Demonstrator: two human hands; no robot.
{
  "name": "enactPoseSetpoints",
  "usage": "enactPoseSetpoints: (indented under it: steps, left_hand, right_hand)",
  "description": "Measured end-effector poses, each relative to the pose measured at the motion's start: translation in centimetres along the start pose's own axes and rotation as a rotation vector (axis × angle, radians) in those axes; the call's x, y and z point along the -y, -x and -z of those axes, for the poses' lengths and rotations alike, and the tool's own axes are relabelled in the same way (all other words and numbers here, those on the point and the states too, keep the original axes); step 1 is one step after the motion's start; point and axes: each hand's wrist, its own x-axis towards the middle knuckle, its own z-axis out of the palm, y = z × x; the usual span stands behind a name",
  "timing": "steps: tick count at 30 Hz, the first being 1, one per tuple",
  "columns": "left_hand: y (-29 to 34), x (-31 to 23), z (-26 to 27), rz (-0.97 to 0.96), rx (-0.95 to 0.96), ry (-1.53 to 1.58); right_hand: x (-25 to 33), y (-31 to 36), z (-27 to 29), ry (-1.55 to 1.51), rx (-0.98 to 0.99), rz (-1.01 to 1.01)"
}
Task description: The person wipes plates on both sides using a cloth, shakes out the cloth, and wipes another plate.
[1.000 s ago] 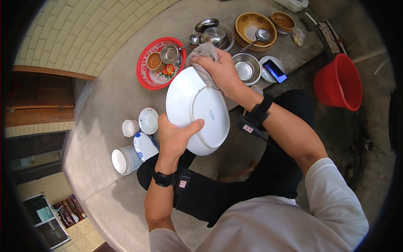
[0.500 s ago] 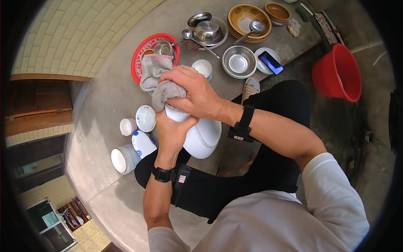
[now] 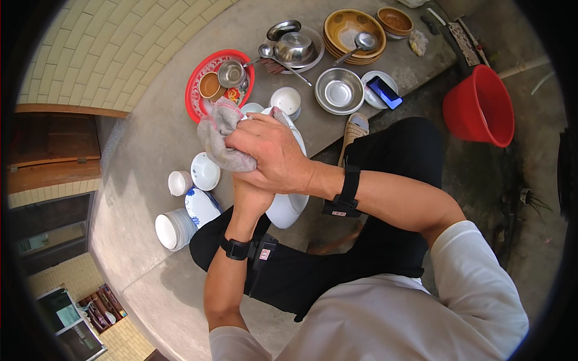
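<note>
Bunched in my right hand (image 3: pixel 274 150) is a grey cloth (image 3: pixel 224 141), pressed against the near-left part of a large white dish (image 3: pixel 284 212) above my lap. My left hand (image 3: pixel 250 195) grips the dish's edge from below; the right hand crosses over it and hides its fingers. The dish is tilted, and its middle lies hidden behind my hands. Just past the cloth stands a red patterned tray (image 3: pixel 191 90) with a metal cup (image 3: pixel 232 73) and a brown bowl (image 3: pixel 210 86) in it. Small white bowls (image 3: pixel 285 99) are stacked beyond the dish.
On the ground at left are a white bowl (image 3: pixel 206 171), a smaller cup (image 3: pixel 179 183), a blue-patterned plate (image 3: pixel 201 206) and a bowl stack (image 3: pixel 173 230). Farther off are metal basins (image 3: pixel 339 90), yellow-brown basins (image 3: pixel 352 30), a phone (image 3: pixel 384 91) on a plate and a red bucket (image 3: pixel 478 108).
The cloth and my right hand have slid over the dish, now covering more of my left hand. The dish has turned to a steeper tilt, and the brown bowl in the tray has come into view.
</note>
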Motion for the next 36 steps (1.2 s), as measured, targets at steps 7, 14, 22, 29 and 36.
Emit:
enactPoseSetpoints:
  steps: [7,14,22,29,36]
  left_hand:
    - [0.2,-2.9,0.8,0.218,0.118,-0.034]
    - [0.6,-4.1,1.3,0.048,0.02,-0.163]
    - [0.3,-3.9,1.9,-0.031,-0.089,-0.096]
    - [0.0,-3.3,3.7,-0.027,-0.122,0.032]
    - [-0.4,-2.8,5.5,0.255,-0.077,0.548]
  right_hand:
    - [-2.2,-1.8,0.8,-0.003,-0.077,0.045]
    - [-7.1,-1.8,1.0,-0.703,-0.321,-0.728]
    - [-6.4,2.8,-0.1,-0.876,-0.388,-1.208]
    - [-8.6,2.1,0.7,-1.043,-0.317,-1.154]
    - [-8.7,-1.5,3.7,-0.742,-0.303,-0.774]
